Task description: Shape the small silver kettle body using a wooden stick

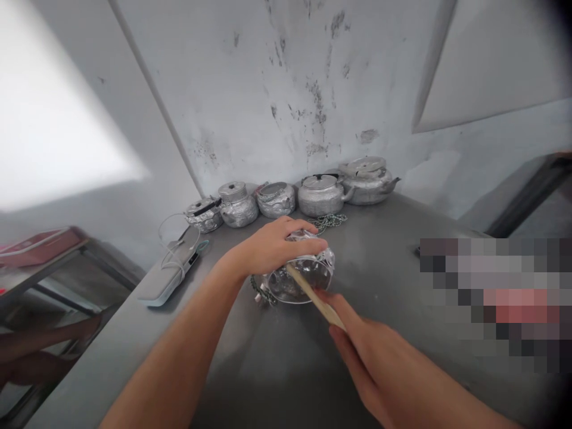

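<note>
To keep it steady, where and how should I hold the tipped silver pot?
Hold the silver pot by its rounded upper wall, from above, probably with the left hand. It is tipped, its opening facing you, so a hold on top leaves that opening free for the wooden stick.

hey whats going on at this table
A person's left hand lies over the top of a dented pot, its open end facing them. The right hand grips a wooden stick that reaches across that opening. Behind, five more pots stand along the wall.
</note>
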`<state>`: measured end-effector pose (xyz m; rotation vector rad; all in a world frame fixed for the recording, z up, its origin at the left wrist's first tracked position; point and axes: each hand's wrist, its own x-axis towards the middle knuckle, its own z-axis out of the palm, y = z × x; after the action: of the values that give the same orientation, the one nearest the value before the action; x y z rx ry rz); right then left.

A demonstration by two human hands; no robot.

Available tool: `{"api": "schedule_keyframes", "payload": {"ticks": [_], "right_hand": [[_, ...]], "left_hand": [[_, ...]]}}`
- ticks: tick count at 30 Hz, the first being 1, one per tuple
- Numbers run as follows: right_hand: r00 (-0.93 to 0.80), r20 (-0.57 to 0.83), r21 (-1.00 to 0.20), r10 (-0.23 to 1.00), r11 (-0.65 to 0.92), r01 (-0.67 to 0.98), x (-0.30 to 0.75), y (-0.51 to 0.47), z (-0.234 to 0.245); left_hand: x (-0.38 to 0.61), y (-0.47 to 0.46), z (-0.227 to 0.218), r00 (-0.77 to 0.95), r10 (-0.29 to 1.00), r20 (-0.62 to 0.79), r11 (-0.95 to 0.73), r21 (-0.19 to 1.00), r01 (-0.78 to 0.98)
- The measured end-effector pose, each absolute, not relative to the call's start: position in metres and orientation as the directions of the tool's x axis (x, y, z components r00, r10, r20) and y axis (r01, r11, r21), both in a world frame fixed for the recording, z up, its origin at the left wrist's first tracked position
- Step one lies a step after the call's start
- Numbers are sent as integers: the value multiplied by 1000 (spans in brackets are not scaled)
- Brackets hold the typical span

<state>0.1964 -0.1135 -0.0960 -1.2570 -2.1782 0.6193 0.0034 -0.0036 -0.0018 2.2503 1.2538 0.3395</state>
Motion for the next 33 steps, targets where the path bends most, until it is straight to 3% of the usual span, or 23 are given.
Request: {"api": "schedule_keyframes", "payload": {"ticks": [33], "right_hand": [[-414, 222, -637, 883, 453, 624, 194, -111, -90]], "left_hand": [[4, -5, -1, 536, 844, -37, -425, 563, 709]]}}
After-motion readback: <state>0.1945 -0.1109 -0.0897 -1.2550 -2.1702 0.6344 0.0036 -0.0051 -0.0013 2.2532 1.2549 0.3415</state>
